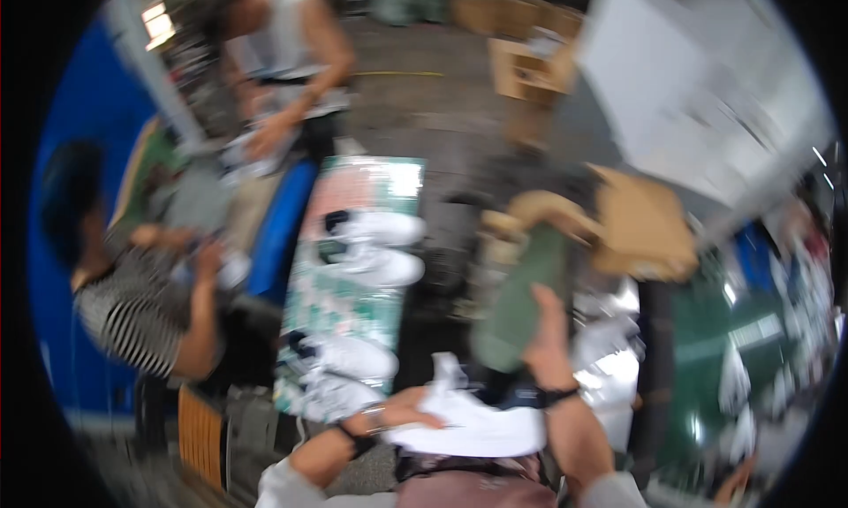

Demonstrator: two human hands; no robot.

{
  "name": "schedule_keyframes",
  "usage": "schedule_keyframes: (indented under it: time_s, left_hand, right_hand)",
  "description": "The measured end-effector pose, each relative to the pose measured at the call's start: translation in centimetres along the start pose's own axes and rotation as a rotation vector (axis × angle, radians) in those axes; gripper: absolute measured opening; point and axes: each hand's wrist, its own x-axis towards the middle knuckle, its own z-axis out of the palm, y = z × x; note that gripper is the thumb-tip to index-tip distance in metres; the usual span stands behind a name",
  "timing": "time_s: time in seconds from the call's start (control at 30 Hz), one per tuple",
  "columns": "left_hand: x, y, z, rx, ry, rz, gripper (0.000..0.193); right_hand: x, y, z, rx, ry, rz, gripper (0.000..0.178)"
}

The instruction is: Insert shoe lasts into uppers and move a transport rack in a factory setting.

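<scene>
A white shoe (481,427) lies sideways against my lap, its dark opening facing up and away from me. My left hand (411,409) is closed on the shoe's left end, fingers on its upper side. Just beyond the shoe, my right hand (549,344) grips the right edge of a long green piece with rounded ends (512,309). Motion smears that hand, and most of its fingers are hidden. The lower end of the green piece is close to the shoe's opening; whether they touch I cannot tell.
White shoes (353,353) in pairs stand on a green-and-white patterned table (371,318) to the left. Two people (146,287) handle things beyond it. Cardboard boxes (645,230) and crumpled silvery wrap (609,367) are at the right, near a green surface (715,358).
</scene>
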Motion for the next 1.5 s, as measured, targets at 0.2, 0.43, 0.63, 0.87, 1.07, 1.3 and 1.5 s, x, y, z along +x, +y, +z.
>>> schedule_keyframes:
  time_s: [0.2,0.43,0.63,0.87,1.07,1.3,1.5]
  left_hand:
    - [-0.2,-1.9,1.8,0.186,0.276,-0.134,0.064]
    - [17.1,-2.1,13.0,0.276,0.203,0.044,0.061]
    - [36.4,3.8,25.0,0.738,-0.006,0.185,0.081]
    - [47.7,1.4,22.4,1.374,0.163,0.196,0.086]
    - [44.1,4.6,27.8,1.266,-0.068,0.320,0.065]
    - [52.6,3.5,45.8,1.484,-0.561,0.667,0.092]
    - [49.6,-11.8,46.9,1.220,-1.037,0.155,0.039]
  right_hand:
    - [-5.4,-1.9,-3.8,0.169,-0.047,0.101,0.061]
    - [-25.6,-7.2,-16.6,-0.840,0.584,-0.940,0.119]
    - [-42.6,-3.9,-32.1,-1.013,1.623,-0.658,0.094]
    - [-43.8,6.0,-39.4,-1.166,1.413,-0.472,0.078]
    - [-41.1,4.7,-34.3,-1.355,1.252,-0.229,0.112]
    - [-39.7,9.5,-29.8,-0.779,1.878,-0.454,0.094]
    - [-33.9,14.5,-25.9,1.050,1.605,-0.481,0.095]
